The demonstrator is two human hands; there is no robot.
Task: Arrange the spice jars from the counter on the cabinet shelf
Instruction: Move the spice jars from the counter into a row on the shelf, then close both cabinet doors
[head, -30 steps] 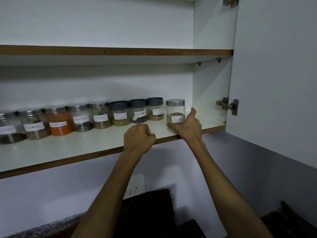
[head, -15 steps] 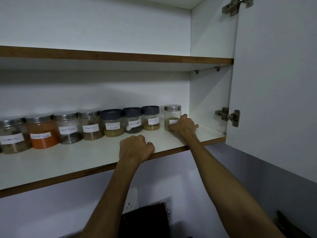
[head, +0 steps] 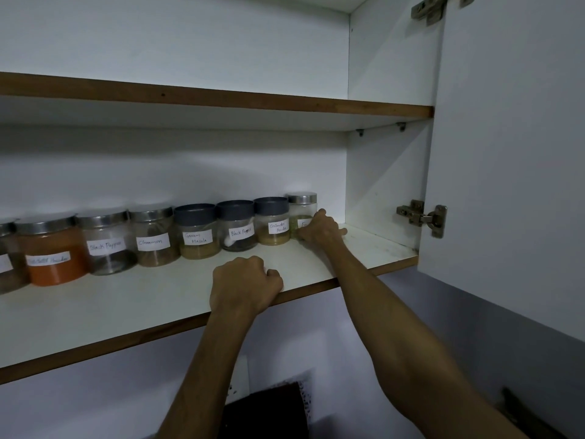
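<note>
A row of labelled spice jars stands along the back of the white cabinet shelf [head: 95, 312]. At the row's right end is a clear jar with a silver lid [head: 301, 210], tight against the coriander powder jar [head: 273, 224]. My right hand [head: 321, 231] grips the silver-lidded jar low on its front and right side, hiding most of its label. My left hand [head: 245, 285] is a closed fist resting on the shelf's front edge, holding nothing. Further left stand the black pepper jar [head: 238, 229], garam masala jar [head: 197, 231], cinnamon jar [head: 153, 237] and an orange powder jar [head: 52, 251].
The open cabinet door [head: 512, 153] hangs at the right with its hinge [head: 422, 217] beside the shelf end. An upper shelf [head: 221, 96] runs above the jars. Below are a wall socket [head: 235, 384] and a dark object [head: 269, 410].
My right hand has pushed the silver-lidded jar back from the shelf's front area into line with the row, next to the coriander jar. My left fist stayed on the shelf edge.
</note>
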